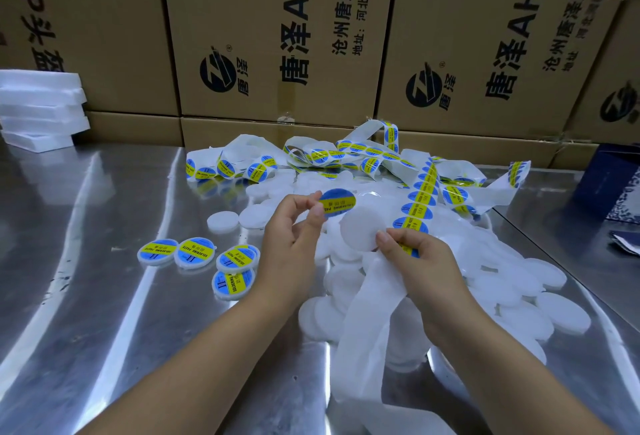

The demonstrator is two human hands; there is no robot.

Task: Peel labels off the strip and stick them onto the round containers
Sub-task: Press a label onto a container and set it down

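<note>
Near: spent backing strip (363, 313) trails from right hand (420, 261), its grip pinching strip and a blank round container (360, 230) by the rim | left hand (291, 244) grip pinches peeled label (337, 203) by its edge, at the container's far side | label likely flimsy, sticky: edges only; container likely light, stiff | far: label strip (325, 155) tangled on desk (104, 296).

Shiny steel counter (104, 296) carrying a few labelled round containers (195, 251) lying at 9 o'clock, plain white containers (502, 282) heaping from centre toward 4, tangled label strip (346, 154) sprawling at 12, white foam slabs (38, 108) sitting stacked at 10.
</note>
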